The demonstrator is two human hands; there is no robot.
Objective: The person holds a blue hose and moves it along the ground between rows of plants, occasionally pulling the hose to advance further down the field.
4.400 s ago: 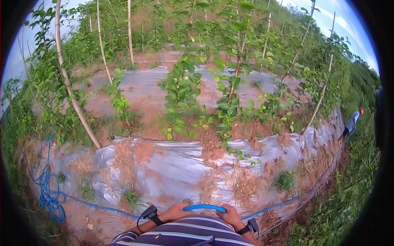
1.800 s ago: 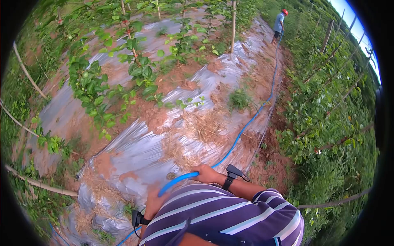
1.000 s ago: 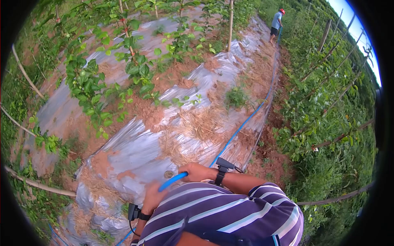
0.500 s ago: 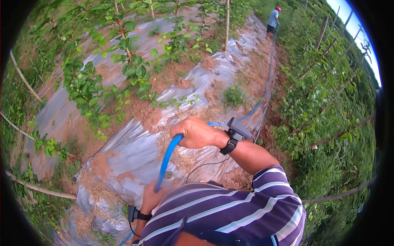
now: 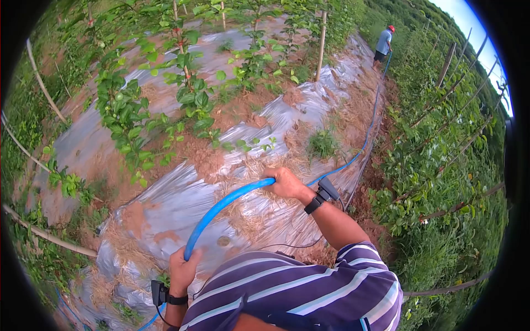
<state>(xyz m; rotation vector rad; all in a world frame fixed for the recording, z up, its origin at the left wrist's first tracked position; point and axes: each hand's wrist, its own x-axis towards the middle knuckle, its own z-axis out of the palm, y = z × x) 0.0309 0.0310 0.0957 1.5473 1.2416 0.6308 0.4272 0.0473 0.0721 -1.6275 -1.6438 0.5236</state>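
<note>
A blue hose [image 5: 226, 203] bows upward in an arc between my two hands. My right hand [image 5: 285, 183], with a black strap and device at the wrist, is closed around the hose near the middle of the view. Lower left, my left hand [image 5: 183, 270] grips the other end of the arc, its wrist also carrying a strapped device. Beyond my right hand the hose runs along the ground up the row. Below my left hand a blue length of it trails out at the bottom edge.
Silvery plastic sheeting [image 5: 165, 204] with soil and straw covers the bed. Leafy plants [image 5: 124, 113] on stakes [image 5: 322, 47] grow at left, dense greenery [image 5: 430, 209] at right. Far up the row, a person [image 5: 383, 45] in a red cap stands beside the hose.
My hands have moved apart, the left one outward to the left and the right one to the right. A longer arc of hose now spans them. The view has shifted slightly.
</note>
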